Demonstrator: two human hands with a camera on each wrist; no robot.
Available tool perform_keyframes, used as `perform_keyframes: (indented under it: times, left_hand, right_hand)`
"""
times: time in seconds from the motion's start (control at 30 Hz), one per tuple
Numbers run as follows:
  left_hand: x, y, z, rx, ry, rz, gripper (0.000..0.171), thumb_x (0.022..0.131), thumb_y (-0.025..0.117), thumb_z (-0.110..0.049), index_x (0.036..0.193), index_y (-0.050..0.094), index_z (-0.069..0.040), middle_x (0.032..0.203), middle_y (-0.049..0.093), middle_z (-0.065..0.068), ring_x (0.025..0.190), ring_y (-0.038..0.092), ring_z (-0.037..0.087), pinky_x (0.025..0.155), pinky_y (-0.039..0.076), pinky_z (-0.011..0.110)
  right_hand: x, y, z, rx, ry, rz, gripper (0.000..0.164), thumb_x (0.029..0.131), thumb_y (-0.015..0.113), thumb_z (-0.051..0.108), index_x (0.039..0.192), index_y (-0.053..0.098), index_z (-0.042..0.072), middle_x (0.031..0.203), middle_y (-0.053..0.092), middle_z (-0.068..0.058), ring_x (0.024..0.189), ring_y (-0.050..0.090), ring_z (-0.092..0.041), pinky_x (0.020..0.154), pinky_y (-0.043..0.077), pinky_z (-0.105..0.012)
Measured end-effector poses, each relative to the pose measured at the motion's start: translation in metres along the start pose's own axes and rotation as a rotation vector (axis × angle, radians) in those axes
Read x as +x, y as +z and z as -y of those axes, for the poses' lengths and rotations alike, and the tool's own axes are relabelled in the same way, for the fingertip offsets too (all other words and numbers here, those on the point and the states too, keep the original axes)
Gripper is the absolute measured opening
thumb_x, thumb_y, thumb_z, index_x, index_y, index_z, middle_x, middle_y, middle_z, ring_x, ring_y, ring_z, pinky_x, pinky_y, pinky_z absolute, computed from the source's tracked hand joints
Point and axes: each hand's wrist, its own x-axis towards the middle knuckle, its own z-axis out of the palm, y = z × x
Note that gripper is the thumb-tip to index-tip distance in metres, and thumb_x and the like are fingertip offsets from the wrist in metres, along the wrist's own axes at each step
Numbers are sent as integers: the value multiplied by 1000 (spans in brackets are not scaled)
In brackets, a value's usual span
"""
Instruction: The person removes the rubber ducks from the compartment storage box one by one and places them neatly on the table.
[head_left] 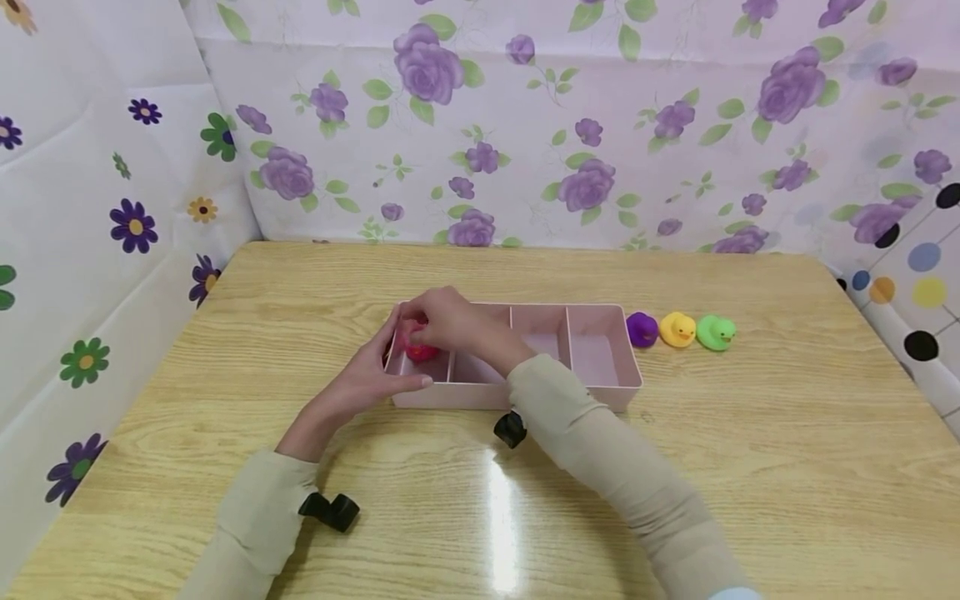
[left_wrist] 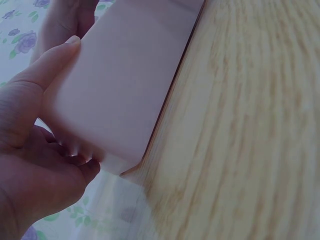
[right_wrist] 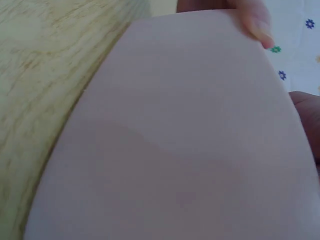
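A pale pink divided box (head_left: 450,397) stands on the table, its long side towards me. My left hand (head_left: 358,385) grips its left end, thumb on the front rim and fingers bent round the end wall, as the left wrist view shows on the box wall (left_wrist: 115,90). My right hand (head_left: 453,321) reaches over the box from the right and pinches a red rubber duck (head_left: 422,350) in the leftmost compartment. Part of the duck is hidden by the fingers. In the right wrist view the front wall (right_wrist: 175,125) covers most of that hand.
Right of the box, a purple duck (head_left: 642,330), a yellow duck (head_left: 677,330) and a green duck (head_left: 716,332) sit in a row on the wooden table (head_left: 420,533). Flowered sheets (head_left: 525,125) hang behind and at the left. Each sleeve carries a black wrist camera (head_left: 330,510).
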Motion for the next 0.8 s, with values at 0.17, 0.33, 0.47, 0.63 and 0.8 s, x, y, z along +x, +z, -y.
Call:
perform_keyframes:
  times: [0.17,0.33,0.47,0.63,0.8]
  left_hand:
    - [0,1,-1,-10,9,2,111,87,78,-19,161,-6,-16,167,-6,6,151,-4,24,122,5,48]
    - [1,2,-1,-17,13,1,110,88,76,-16,160,-6,-14,166,-8,8,151,-4,25,122,5,47]
    - [1,2,-1,-20,17,3,109,88,76,-14,160,-6,-14,166,-8,7,151,-5,25,122,4,46]
    - [2,2,-1,-15,20,1,108,88,76,-14,160,-6,-14,166,-7,6,151,-5,24,122,4,47]
    - [1,2,0,-12,19,-4,108,88,76,-14,161,-5,-14,166,-6,7,151,-4,25,122,5,47]
  right_hand:
    - [2,5,3,-53,-11,24,21,89,73,9,109,71,3,81,61,-2,76,51,-15,66,40,-21]
    - [2,10,5,-60,-4,11,17,87,72,2,103,70,0,81,61,-3,72,51,-16,62,39,-21]
    - [2,13,5,-94,-1,-10,11,86,73,-1,97,70,-1,85,66,-8,73,51,-16,62,40,-21]
    - [3,16,5,-108,-4,-25,10,86,74,-1,95,72,-1,93,71,-11,76,54,-16,66,44,-22]
    - [4,18,2,-98,-51,-42,9,86,72,-3,94,72,0,90,70,-10,74,54,-15,63,44,-20]
